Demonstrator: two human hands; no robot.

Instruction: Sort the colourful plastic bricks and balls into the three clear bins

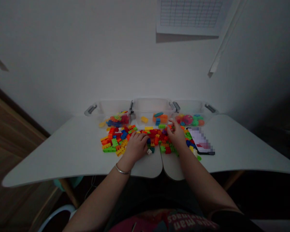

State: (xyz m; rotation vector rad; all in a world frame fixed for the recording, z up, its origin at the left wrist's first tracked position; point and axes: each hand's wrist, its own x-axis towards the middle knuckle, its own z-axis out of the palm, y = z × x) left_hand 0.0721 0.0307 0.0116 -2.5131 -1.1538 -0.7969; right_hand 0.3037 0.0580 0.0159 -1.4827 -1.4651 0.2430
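A spread of small coloured building bricks [116, 141] lies across the middle of a white table [62, 154]. My left hand [136, 145] rests on the pile with its fingers curled down among the bricks; a bangle circles that wrist. My right hand [176, 133] lies on the bricks further right, fingers bent and reaching toward the far edge of the pile. What either hand grips, if anything, is hidden under the fingers.
Three clear plastic bins stand against the wall: the left bin [103, 111], the middle bin [151, 108] and the right bin [195, 108], each holding some bricks. A phone [201, 143] lies right of the pile. A stool [55, 214] shows below the table's left side.
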